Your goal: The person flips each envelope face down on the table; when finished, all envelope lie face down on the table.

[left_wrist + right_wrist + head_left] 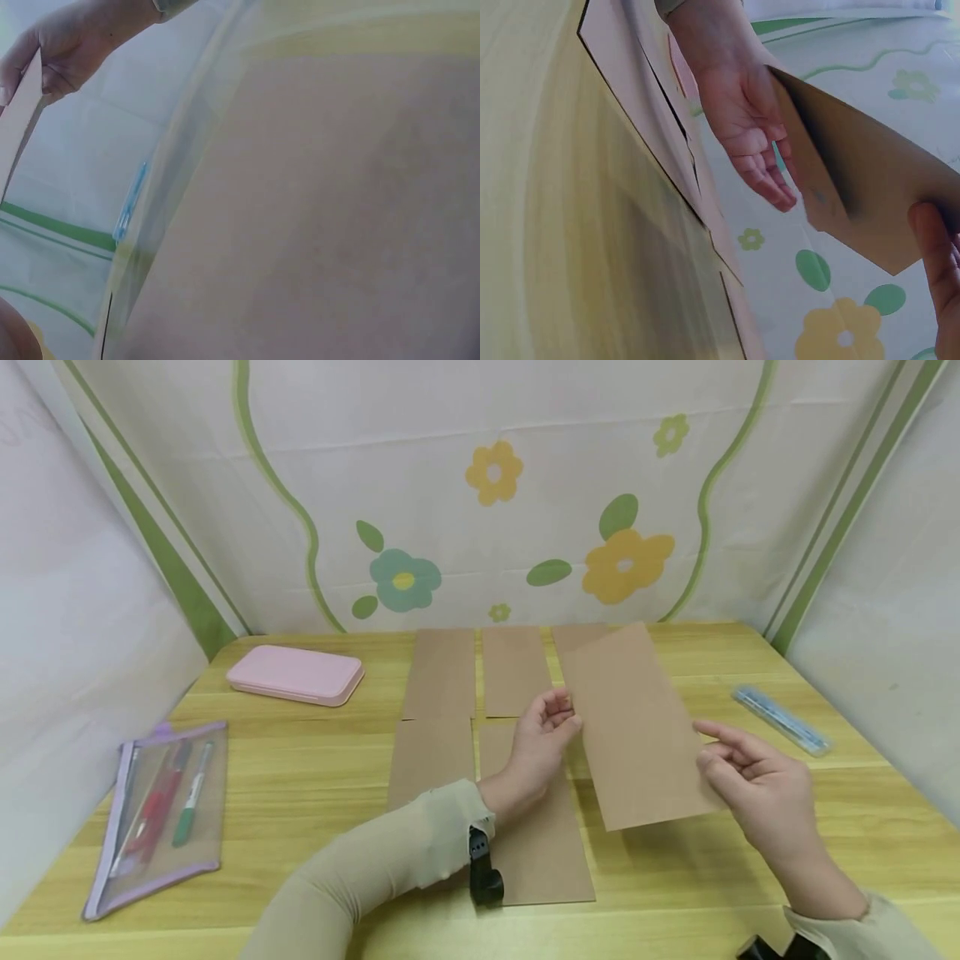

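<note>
My right hand (pixel 772 797) pinches the right edge of a brown card sheet (pixel 637 727), which is raised and tilted above the table. Along the sheet's left edge is my left hand (pixel 536 747), its thumb tip by the edge. The right wrist view shows that left hand (pixel 742 135) with loosely extended fingers; whether it touches the sheet is unclear. Similar brown sheets lie flat in two rows: back left (pixel 442 672), back middle (pixel 516 672), front left (pixel 431 760) and front middle (pixel 547 852). Behind the raised one, a further sheet (pixel 573 633) is partly hidden.
On the wooden table (pixel 300 885), a pink case (pixel 296 674) lies at the back left. Nearer on that side is a clear zip pouch (pixel 161 814) with pens inside. A slim blue case (pixel 780 718) rests at the right. Flowered fabric (pixel 450 460) encloses the table.
</note>
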{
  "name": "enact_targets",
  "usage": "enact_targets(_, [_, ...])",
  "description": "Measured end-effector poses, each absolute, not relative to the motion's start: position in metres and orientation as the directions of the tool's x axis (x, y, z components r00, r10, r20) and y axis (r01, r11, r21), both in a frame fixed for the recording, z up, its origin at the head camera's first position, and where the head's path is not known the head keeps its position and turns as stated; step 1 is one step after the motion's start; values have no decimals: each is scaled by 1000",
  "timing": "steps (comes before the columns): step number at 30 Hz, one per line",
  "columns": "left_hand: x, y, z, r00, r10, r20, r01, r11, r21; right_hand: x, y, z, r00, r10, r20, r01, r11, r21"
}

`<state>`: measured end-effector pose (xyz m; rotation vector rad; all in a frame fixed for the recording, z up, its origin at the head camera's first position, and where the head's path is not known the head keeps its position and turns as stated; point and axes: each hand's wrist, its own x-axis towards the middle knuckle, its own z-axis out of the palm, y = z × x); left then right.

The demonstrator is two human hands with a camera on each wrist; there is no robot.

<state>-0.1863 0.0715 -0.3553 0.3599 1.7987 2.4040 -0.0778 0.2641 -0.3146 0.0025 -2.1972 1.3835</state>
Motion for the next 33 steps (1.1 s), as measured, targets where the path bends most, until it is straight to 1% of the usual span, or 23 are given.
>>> enact_targets(4, [-187, 73, -354, -967, 231, 110, 37, -301, 953, -81, 265, -319, -855, 306, 418, -307, 352, -884])
enact_targets(8, [-188, 71, -355, -969, 234, 81, 4, -313, 950, -84, 269, -325, -866, 231, 443, -404, 198, -893])
enact_targets(11, [-189, 68, -354, -968, 244, 55, -27, -320, 947, -87, 273, -328, -886, 162, 434, -429, 66, -901])
enact_targets(13, [-189, 67, -354, -966, 252, 52, -32, -318, 948, -88, 276, -329, -901, 137, 411, -412, 24, -911])
enact_targets(17, [-190, 66, -354, -952, 305, 31, -57, -278, 959, -91, 283, -330, -921, 65, 383, -383, 17, -924])
enact_targets(22, [-188, 66, -357, -900, 435, -37, -104, -132, 986, -92, 290, -329, -945, -22, 327, -328, 118, -937])
enact_targets(25, [-185, 66, -358, -877, 475, -71, -103, -41, 994, -93, 293, -328, -962, -15, 271, -266, 244, -932])
enact_targets(30, [-183, 66, -360, -861, 497, -113, -105, 43, 994, -96, 300, -332, -992, -15, 122, -116, 443, -889])
enact_targets(33, [-183, 67, -362, -841, 519, -153, -109, 114, 987, -98, 306, -336, -998, -55, -3, -25, 495, -869])
